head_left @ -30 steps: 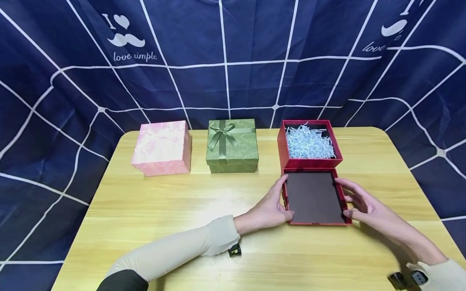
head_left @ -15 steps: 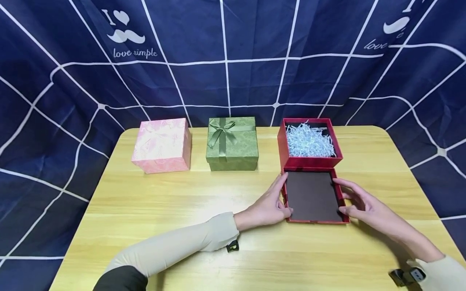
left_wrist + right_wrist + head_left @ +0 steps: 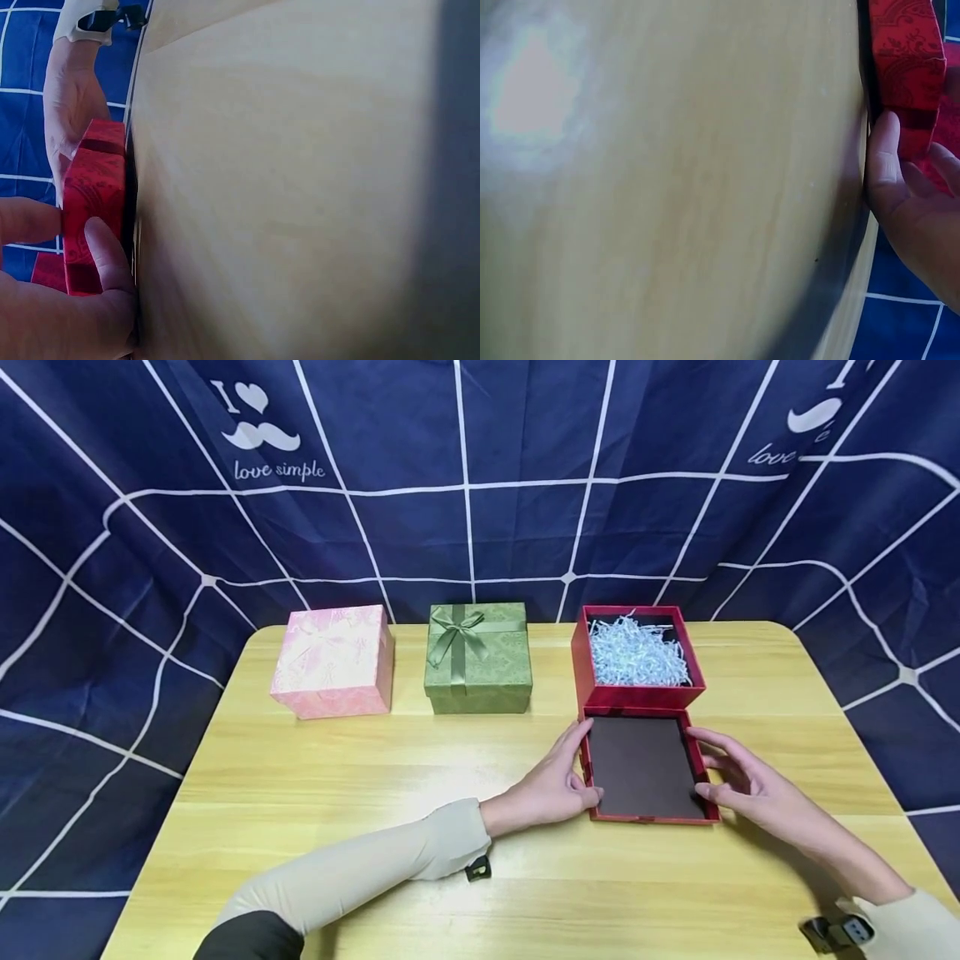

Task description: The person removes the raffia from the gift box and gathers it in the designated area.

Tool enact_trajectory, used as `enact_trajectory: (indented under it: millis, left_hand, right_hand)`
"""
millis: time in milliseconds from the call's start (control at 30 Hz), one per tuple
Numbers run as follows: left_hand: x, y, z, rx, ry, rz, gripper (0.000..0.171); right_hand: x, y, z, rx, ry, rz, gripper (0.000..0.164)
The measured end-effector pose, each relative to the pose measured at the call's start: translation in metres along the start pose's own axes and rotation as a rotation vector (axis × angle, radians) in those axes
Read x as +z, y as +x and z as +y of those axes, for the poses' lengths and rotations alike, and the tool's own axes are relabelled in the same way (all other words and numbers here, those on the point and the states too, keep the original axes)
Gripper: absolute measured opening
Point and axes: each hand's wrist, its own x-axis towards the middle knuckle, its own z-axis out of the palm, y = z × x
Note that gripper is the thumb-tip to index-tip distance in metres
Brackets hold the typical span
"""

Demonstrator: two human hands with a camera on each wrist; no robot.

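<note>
A red box lid (image 3: 645, 768) lies on the table with its dark inside facing up. Its far edge stands against the front of an open red gift box (image 3: 641, 697), which holds pale blue shredded paper (image 3: 637, 652). My left hand (image 3: 546, 783) grips the lid's left side, thumb at the near corner. On the opposite side, my right hand (image 3: 753, 783) holds the lid between thumb and fingers. The left wrist view shows the lid's red patterned outer wall (image 3: 94, 199) under the left fingers. In the right wrist view, the right thumb and fingers lie about a lid corner (image 3: 911, 112).
A pink gift box (image 3: 333, 660) with a bow stands closed at the back left. Beside it is a closed green gift box (image 3: 478, 660) with a ribbon bow. The wooden table (image 3: 375, 760) backs onto a dark blue cloth (image 3: 525, 527) with white lines.
The lid's near right corner and the right hand have shifted slightly left. Both hands stay on the lid, and the boxes stand as before.
</note>
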Motion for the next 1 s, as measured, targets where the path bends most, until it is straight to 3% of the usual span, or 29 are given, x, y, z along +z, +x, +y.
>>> enact_trajectory:
  millis: [267,467,600,733,867,1000]
  left_hand:
    - [-0.007,-0.002,0.003,-0.009,-0.072,0.026,0.107]
    - [-0.015,-0.002,0.008,0.017,-0.075,0.114,0.110]
    - [-0.020,0.001,0.012,0.028,-0.061,0.160,0.108]
    - [-0.023,0.008,0.015,0.023,-0.066,0.186,0.107]
    - [-0.024,0.018,0.019,0.063,-0.088,0.217,0.105]
    - [-0.026,0.027,0.025,0.090,-0.121,0.239,0.104]
  right_hand:
    - [-0.001,0.000,-0.004,0.020,0.024,0.031,0.074]
    - [-0.003,-0.001,-0.007,0.049,-0.012,0.084,0.072]
    - [-0.005,0.001,-0.010,0.024,-0.028,0.131,0.070]
    - [-0.007,0.005,-0.016,-0.006,-0.021,0.202,0.067]
    - [-0.009,0.012,-0.026,0.006,-0.024,0.305,0.062]
    - [-0.012,0.023,-0.037,-0.017,0.086,0.394,0.057]
